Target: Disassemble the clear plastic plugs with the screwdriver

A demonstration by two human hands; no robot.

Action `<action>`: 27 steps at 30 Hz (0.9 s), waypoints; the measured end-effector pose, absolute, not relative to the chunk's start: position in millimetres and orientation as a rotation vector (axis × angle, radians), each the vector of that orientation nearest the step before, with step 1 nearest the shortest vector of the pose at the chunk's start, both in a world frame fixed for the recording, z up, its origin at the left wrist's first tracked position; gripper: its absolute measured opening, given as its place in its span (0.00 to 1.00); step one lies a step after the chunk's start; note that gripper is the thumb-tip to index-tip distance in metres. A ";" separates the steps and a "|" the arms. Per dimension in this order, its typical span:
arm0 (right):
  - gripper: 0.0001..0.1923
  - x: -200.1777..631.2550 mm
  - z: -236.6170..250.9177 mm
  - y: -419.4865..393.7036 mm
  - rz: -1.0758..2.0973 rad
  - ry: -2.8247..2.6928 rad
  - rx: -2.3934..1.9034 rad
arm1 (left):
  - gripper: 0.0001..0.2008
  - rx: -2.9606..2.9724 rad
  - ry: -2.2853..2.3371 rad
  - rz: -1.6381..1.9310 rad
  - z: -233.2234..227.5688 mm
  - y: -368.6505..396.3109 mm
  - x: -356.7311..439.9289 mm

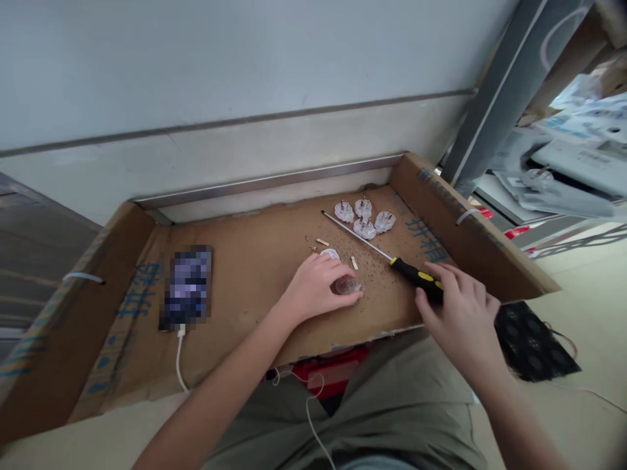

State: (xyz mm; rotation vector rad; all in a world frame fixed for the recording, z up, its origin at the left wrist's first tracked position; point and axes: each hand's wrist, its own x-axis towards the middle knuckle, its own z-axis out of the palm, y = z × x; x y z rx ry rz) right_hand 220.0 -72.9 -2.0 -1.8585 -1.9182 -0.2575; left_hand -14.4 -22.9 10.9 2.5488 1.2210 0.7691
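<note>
My left hand [319, 284] has its thumb and fingers closed around a small clear plastic plug housing [347, 284] on the cardboard. My right hand [463, 320] is at the black-and-yellow handle of a long screwdriver [416, 277], thumb on one side and fingers on the other. The screwdriver's shaft lies across the cardboard, its tip pointing away to the left. Just beyond my left fingers is a white plug part [330, 253], partly hidden. Small brass pieces [354, 262] lie near it. Several clear plugs [364, 227] sit with pins up behind the shaft.
A cardboard tray [255, 287] with raised sides forms the work surface, scattered with dark specks. On its left lies a phone [189, 287] with a white cable [180, 359]. A grey post [499, 98] and bagged items [578, 163] stand at right; a black panel [533, 343] is below.
</note>
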 end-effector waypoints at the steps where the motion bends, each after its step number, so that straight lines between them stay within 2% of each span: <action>1: 0.19 229.3 -6.0 -73.6 -0.201 -1.940 -1.858 | 0.12 2.571 1.194 0.704 10.3 -23.7 -13.2; 3: 0.16 241.5 -3.9 -71.7 -0.028 -1.953 -1.741 | 0.11 2.585 1.180 0.647 9.2 -24.6 -12.2; 6: 0.16 244.7 32.1 -59.9 0.156 -1.810 -1.419 | 0.08 2.555 1.189 0.668 9.0 -24.5 -13.6; 11: 0.18 211.8 118.0 -21.2 0.152 -1.278 -0.873 | 0.07 2.501 1.145 0.707 9.1 -21.9 -17.0; 14: 0.17 177.8 140.5 0.6 0.685 -1.144 -0.684 | 0.06 2.467 1.125 0.742 7.4 -20.4 -18.3; 16: 0.18 161.3 148.1 6.1 0.811 -1.077 -0.664 | 0.06 2.440 1.122 0.766 5.8 -20.0 -19.3; 20: 0.18 158.2 166.8 -10.5 0.699 -0.940 -0.547 | 0.05 2.434 1.126 0.781 2.8 -19.7 -20.5; 23: 0.18 165.6 176.3 -33.4 0.743 -1.117 -0.475 | 0.05 2.442 1.145 0.771 1.5 -19.2 -20.3; 27: 0.23 162.1 171.2 -46.5 0.750 -1.221 -0.492 | 0.05 2.466 1.147 0.770 0.2 -18.2 -19.7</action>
